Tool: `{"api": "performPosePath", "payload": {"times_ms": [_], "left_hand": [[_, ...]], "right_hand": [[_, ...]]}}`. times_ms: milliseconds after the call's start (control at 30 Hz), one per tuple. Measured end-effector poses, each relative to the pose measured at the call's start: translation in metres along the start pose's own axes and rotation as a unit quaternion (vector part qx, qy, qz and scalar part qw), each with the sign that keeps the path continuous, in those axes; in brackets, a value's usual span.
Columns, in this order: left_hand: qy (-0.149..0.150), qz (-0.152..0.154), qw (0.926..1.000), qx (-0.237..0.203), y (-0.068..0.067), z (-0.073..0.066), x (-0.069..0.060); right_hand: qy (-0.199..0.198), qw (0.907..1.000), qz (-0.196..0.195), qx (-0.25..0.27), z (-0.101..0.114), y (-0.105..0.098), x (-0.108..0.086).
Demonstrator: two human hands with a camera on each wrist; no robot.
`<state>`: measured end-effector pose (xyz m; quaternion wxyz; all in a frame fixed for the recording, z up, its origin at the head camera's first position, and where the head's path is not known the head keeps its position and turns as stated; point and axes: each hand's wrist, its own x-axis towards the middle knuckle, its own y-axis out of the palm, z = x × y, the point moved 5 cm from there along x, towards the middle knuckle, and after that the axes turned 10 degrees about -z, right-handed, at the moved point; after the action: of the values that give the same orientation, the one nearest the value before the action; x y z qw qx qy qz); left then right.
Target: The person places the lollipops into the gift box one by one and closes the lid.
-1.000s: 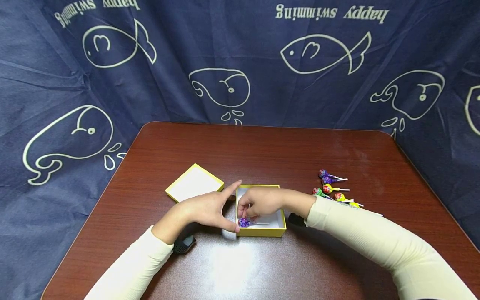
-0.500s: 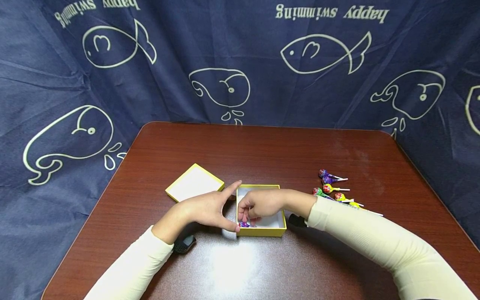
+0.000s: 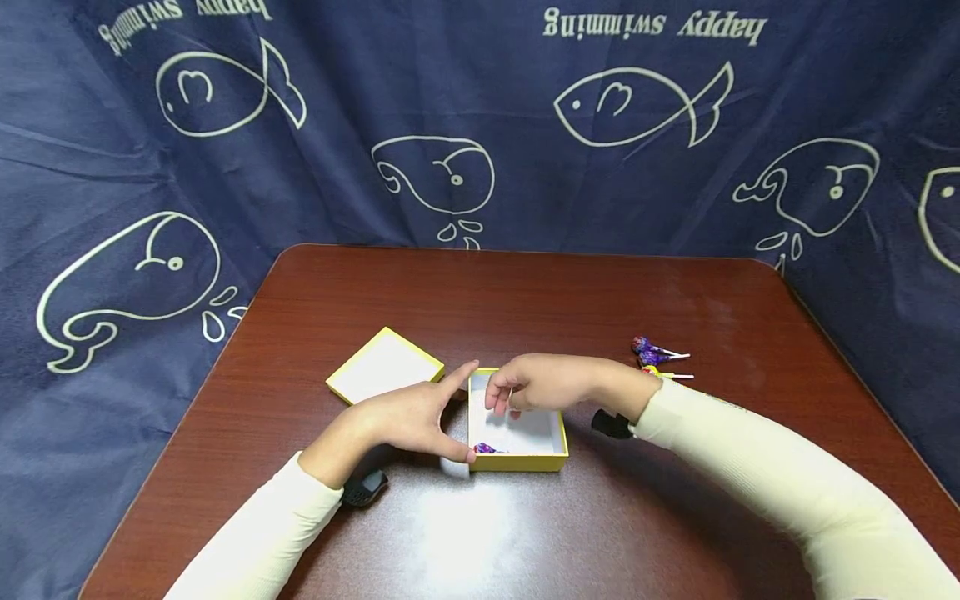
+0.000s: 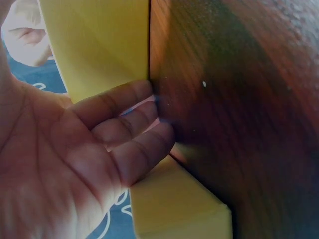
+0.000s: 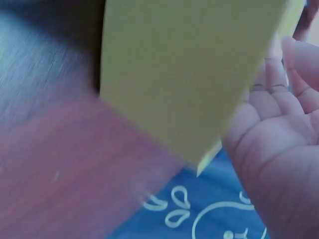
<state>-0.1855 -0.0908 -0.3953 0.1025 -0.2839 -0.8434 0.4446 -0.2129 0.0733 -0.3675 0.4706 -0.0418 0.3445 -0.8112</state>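
Note:
A small yellow box [image 3: 517,463] with a white inside stands open on the table. A purple-wrapped lollipop [image 3: 486,448] lies in its front left corner, its stick partly hidden by the front wall. My left hand [image 3: 408,421] rests at the box's left side, thumb at the front corner and fingers spread toward the back corner. In the left wrist view its fingers [image 4: 134,129] lie loosely bent between two yellow walls. Over the back of the box hovers my right hand [image 3: 543,382], fingers loosely bent, with nothing visible between them.
The yellow-edged box lid [image 3: 386,364] lies, white side up, behind my left hand. Purple lollipops [image 3: 648,357] and a yellow lollipop [image 3: 654,372] lie on the table [image 3: 525,308] to the right, partly behind my right sleeve. A blue curtain [image 3: 510,200] hangs behind.
My right hand has let go of the purple lollipop, now in the box's front left corner, and has risen back and to the right. The left hand has stayed at the box.

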Motion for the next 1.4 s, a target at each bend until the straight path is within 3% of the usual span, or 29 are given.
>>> {"api": "performPosePath", "payload": {"times_ms": [333, 600, 933, 1200, 1400], "left_hand": [[-0.002, 0.0, 1.0, -0.005, -0.001, 0.003, 0.0], [-0.004, 0.001, 1.0, 0.0, 0.001, 0.003, 0.001], [-0.005, -0.001, 1.0, -0.005, 0.0, 0.003, 0.0], [-0.006, -0.003, 1.0, -0.003, 0.001, 0.004, 0.0], [-0.003, -0.005, 1.0, -0.003, 0.002, 0.005, 0.0]], "right_hand": [[-0.007, 0.9989, -0.037, 0.026, -0.003, -0.042, -0.03], [0.015, 0.9939, -0.107, -0.022, -0.023, -0.067, -0.058], [0.06, 0.9856, -0.14, -0.074, -0.063, -0.07, -0.097], [0.053, 0.9715, -0.189, -0.132, -0.085, -0.076, -0.121], [0.038, 0.9636, -0.206, -0.166, -0.093, -0.071, -0.126]]}}
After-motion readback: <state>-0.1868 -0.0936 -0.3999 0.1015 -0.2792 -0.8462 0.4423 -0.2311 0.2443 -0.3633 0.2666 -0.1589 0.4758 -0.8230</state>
